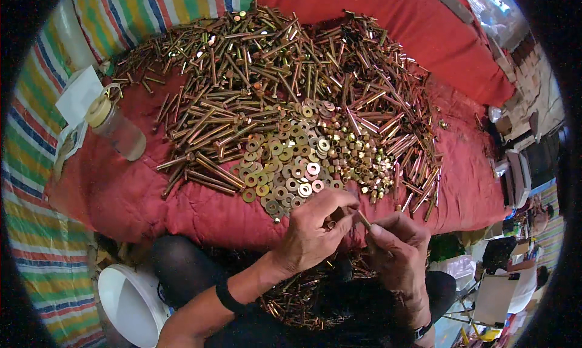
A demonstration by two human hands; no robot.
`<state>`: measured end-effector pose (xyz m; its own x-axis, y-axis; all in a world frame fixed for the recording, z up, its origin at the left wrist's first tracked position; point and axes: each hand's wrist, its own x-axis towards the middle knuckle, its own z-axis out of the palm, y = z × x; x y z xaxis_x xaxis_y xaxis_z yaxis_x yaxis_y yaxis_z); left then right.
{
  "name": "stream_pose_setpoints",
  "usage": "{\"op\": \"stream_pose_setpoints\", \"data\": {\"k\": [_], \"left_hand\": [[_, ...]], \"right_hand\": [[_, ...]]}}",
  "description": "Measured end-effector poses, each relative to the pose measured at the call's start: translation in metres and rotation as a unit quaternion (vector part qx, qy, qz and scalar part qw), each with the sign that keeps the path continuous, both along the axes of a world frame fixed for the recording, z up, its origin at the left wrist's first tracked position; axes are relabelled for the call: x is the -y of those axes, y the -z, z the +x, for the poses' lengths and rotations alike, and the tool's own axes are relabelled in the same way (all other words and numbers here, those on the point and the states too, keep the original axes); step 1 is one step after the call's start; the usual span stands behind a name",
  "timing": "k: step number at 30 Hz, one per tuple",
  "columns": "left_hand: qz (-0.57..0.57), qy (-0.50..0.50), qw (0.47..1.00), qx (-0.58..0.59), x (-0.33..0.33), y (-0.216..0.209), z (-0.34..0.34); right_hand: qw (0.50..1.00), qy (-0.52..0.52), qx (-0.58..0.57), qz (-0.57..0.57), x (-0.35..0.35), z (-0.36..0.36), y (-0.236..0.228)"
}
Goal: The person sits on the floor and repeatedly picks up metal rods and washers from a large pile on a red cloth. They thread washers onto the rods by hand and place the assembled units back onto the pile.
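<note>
My left hand (pixel 318 230) is closed, its fingers curled round a small brass-coloured nut (pixel 330 224); whether more lie in the palm is hidden. Pinched between the thumb and fingers of my right hand (pixel 400 251) is a thin metal bolt (pixel 363 219), its end pointing at the left fingertips. The two hands nearly meet above the near edge of a red padded cloth (pixel 200 217). Just beyond them lie a heap of flat washers (pixel 279 160) and, to its right, small yellowish nuts (pixel 370 160). Long bolts (pixel 242 63) are heaped behind and to the left.
More metal rods (pixel 391 99) spread along the right side. A lidded clear jar (pixel 124 133) stands at the left, near a white box (pixel 80 93). At lower left is a white bucket (pixel 112 293). Between my legs lie more assembled-looking bolts (pixel 300 302). Striped sheeting (pixel 42 239) hangs at left.
</note>
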<state>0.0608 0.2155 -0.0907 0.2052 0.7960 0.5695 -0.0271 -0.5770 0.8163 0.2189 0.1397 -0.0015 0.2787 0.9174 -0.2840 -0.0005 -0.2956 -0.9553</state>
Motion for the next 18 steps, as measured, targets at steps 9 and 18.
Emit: {"op": "stream_pose_setpoints", "data": {"k": [9,18], "left_hand": [[-0.178,0.101,0.979,-0.019,-0.007,-0.006,-0.006],[-0.108,0.097,0.988,-0.041,-0.005,0.002,0.000]], "right_hand": [[0.999,0.030,-0.034,0.001,-0.001,0.006,-0.018],[0.996,0.032,-0.041,0.070,0.002,-0.001,-0.023]]}}
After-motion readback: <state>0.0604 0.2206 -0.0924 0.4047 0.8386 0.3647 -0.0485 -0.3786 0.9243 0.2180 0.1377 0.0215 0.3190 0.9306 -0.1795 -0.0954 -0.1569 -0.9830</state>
